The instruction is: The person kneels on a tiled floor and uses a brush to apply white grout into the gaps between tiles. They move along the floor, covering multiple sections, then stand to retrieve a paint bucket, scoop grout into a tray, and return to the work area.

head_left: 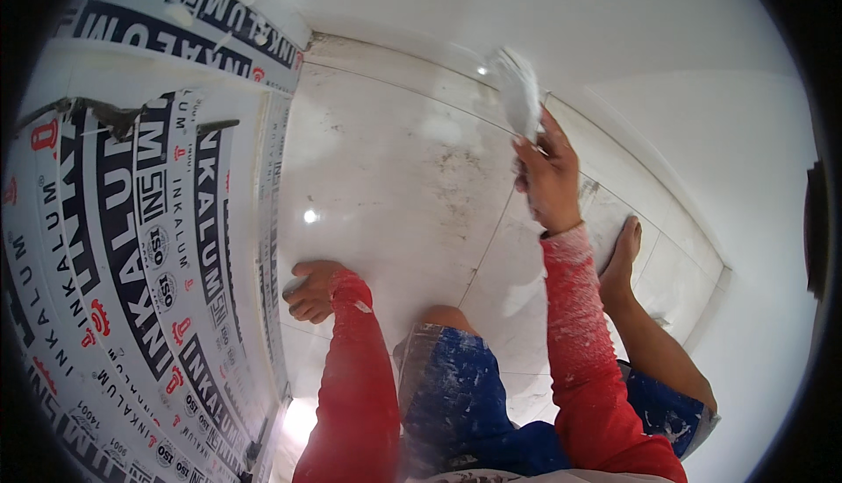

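Observation:
My right hand [551, 172] is closed around the handle end of a flat, white-smeared putty knife [517, 93]. Motion blurs its blade, which is near the foot of the white wall [614, 27]; contact with the wall cannot be made out. My left hand [311, 290] is low over the tiles beside the film-covered panel, thumb apart from its loosely bent fingers, with nothing visible in it. Its palm is hidden. White powder or paste clings to both red sleeves.
Pale, dirt-marked floor tiles [377, 159] meet the wall along a tiled skirting strip [421, 67]. At left stands a panel or frame [202, 246] wrapped in printed protective film, torn near its top. My bare foot [624, 251] is at right, close to the wall.

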`<state>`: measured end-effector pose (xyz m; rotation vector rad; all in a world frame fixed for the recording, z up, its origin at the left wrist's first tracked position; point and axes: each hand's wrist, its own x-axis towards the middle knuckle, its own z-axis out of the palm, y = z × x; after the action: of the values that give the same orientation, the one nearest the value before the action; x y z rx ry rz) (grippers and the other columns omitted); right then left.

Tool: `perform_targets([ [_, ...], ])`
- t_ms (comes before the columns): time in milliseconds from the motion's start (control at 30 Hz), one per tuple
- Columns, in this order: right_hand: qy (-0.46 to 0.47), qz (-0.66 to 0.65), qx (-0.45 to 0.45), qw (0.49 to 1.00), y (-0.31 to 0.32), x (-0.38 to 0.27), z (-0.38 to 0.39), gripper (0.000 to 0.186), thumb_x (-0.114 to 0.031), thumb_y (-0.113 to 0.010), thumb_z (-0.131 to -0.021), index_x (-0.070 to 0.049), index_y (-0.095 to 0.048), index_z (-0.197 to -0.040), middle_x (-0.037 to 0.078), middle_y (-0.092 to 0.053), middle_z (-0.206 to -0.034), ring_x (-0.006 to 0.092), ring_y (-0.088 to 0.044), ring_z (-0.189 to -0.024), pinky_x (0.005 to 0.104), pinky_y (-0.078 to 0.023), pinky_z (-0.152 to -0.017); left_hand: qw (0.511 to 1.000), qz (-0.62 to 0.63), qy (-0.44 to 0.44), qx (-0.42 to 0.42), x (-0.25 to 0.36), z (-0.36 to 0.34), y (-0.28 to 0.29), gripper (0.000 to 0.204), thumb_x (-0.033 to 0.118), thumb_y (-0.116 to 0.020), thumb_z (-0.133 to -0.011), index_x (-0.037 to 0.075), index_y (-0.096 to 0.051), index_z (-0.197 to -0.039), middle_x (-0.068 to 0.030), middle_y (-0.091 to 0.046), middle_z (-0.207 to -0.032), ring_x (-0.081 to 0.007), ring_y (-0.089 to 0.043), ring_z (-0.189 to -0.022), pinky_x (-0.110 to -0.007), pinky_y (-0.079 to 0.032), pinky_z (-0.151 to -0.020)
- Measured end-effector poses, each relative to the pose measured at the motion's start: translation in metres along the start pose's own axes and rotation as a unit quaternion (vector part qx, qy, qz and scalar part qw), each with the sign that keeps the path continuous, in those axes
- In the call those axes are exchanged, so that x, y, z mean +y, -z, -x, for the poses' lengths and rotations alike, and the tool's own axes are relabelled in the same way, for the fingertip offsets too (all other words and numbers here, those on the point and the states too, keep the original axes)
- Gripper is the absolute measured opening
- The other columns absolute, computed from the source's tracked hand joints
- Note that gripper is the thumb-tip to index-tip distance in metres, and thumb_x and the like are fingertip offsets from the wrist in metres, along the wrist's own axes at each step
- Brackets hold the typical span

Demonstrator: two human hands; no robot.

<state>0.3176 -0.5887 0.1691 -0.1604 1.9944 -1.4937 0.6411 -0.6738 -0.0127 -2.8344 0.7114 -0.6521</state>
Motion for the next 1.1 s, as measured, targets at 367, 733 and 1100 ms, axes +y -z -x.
perform_targets([
  [367,-0.057,-0.011,0.035,0.998,0.102,0.014,0.012,0.056,-0.007,-0.063,-0.090,-0.006,-0.045,-0.144,0.004,-0.059,-0.085,0.0084,-0.052,-0.059,0.0233,-0.043,-0.044,0.998,0.024,-0.060,-0.009,0.012,-0.001,0.001,0.050,0.032,-0.038,-0.099,-0.002,-0.040,-0.136,-0.0319,-0.049,-0.128,-0.0524,-0.055,-0.107,-0.065,-0.043,-0.090],
  [733,-0.076,0.087,-0.152,0.982,0.147,0.017,-0.012,0.060,-0.016,-0.068,-0.085,-0.015,-0.051,-0.142,0.003,-0.060,-0.081,0.0095,-0.054,-0.063,0.0243,-0.047,-0.051,0.983,0.047,-0.178,0.024,0.017,0.004,0.014,0.050,0.031,-0.038,-0.099,-0.003,-0.040,-0.136,-0.0323,-0.049,-0.128,-0.0529,-0.055,-0.106,-0.065,-0.043,-0.090],
  [1100,-0.068,0.096,-0.204,0.972,0.148,0.010,-0.027,0.058,-0.016,-0.066,-0.086,-0.018,-0.052,-0.142,0.003,-0.059,-0.076,0.0120,-0.053,-0.059,0.0291,-0.049,-0.054,0.973,0.055,-0.220,0.050,0.019,0.009,0.016,0.050,0.030,-0.038,-0.100,-0.003,-0.040,-0.136,-0.0327,-0.049,-0.128,-0.0534,-0.056,-0.105,-0.066,-0.044,-0.089],
])
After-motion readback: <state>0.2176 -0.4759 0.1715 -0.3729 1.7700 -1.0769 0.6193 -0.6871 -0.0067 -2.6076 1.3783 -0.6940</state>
